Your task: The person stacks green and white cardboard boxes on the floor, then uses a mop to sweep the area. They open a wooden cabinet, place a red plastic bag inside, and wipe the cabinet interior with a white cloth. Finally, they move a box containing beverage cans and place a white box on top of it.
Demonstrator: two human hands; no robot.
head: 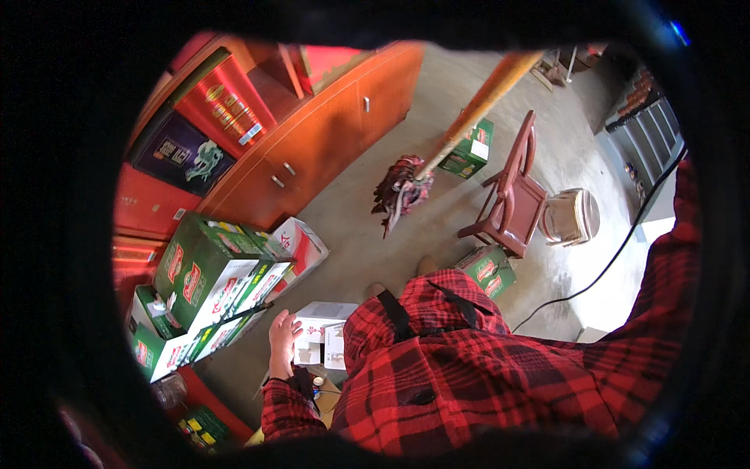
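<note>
My left hand hangs at my side with its fingers loosely bent and holds nothing I can see. It is nearest to white cartons beside my legs. My right hand is out of view; its red plaid sleeve runs up the right rim of the picture. In front of me is a mop with a frayed cloth head. Its wooden handle slants up to the top rim, where its end is cut off. Whether anything holds the mop cannot be seen.
An orange-brown wooden cabinet bears gift boxes at left. Green cartons are stacked before it. A brown wooden chair, a round stool and green cartons stand on the concrete floor. A black cable curves at right.
</note>
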